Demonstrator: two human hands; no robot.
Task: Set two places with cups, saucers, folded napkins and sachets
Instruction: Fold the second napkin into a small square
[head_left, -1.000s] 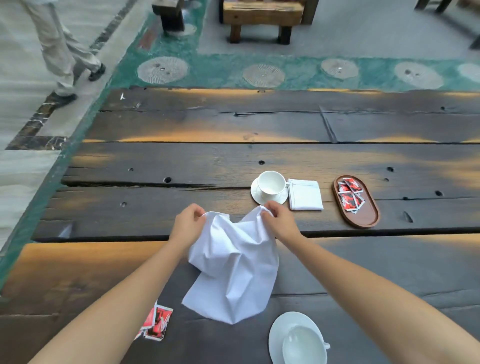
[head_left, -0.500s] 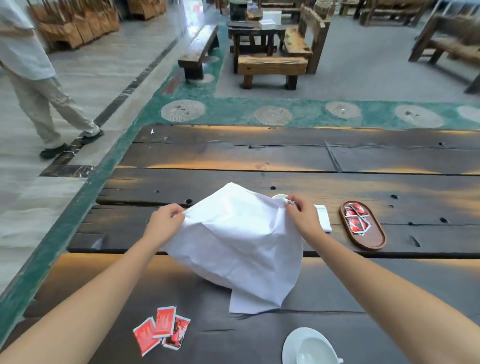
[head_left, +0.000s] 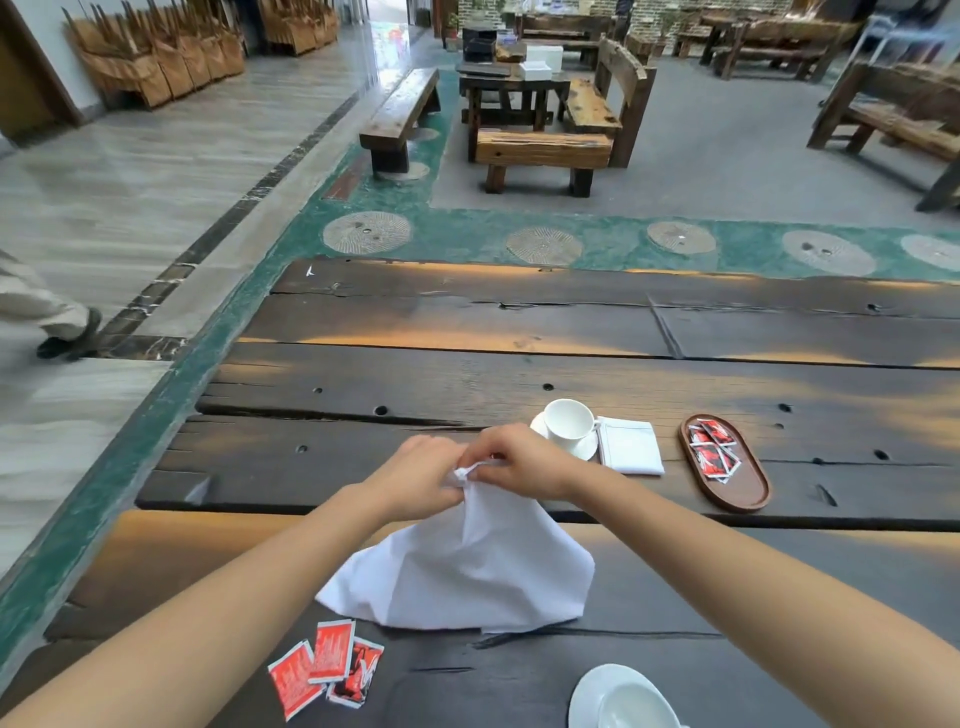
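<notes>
My left hand and my right hand meet above the table, both pinching the top corners of a white cloth napkin that hangs down and drapes on the dark wood. Beyond them stands a white cup on its saucer, with a folded white napkin beside it on the right. Three red sachets lie at the near left. A second cup on a saucer shows at the bottom edge, partly cut off.
An oval wooden tray with several red sachets lies to the right of the folded napkin. The plank table stretches far back. Benches stand on the floor beyond. A person's shoe shows at the far left.
My hands have come together, bringing the napkin's two held corners to one point; earlier the cloth was spread wide between them. The view has tilted up. The passer-by moved left.
</notes>
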